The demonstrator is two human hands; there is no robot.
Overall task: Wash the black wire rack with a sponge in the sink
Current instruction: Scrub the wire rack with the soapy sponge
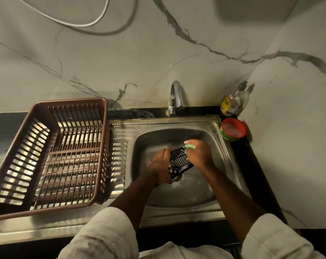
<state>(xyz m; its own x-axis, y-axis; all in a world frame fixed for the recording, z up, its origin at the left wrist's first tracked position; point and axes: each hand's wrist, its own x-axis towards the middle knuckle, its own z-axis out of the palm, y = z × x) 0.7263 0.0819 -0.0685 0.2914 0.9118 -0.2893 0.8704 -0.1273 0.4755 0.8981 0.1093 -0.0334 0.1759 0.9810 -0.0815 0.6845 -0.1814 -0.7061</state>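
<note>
From the head view, one black wire rack [179, 159] is held above the sink [195, 193] basin between two hands, its long axis running near to far. The left hand [159, 165] grips its near-left edge. The right hand [198, 155] clutches one green sponge [191, 146] against the far end.

Dim, warm light; glints on the sink [210, 124]; wide-angle bending at edges.

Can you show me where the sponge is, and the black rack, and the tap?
sponge [190, 146]: head view, on the green edge that sticks out.
black rack [179, 158]: head view, on the middle of its wire grid.
tap [177, 94]: head view, on its shiny curved spout.
</note>
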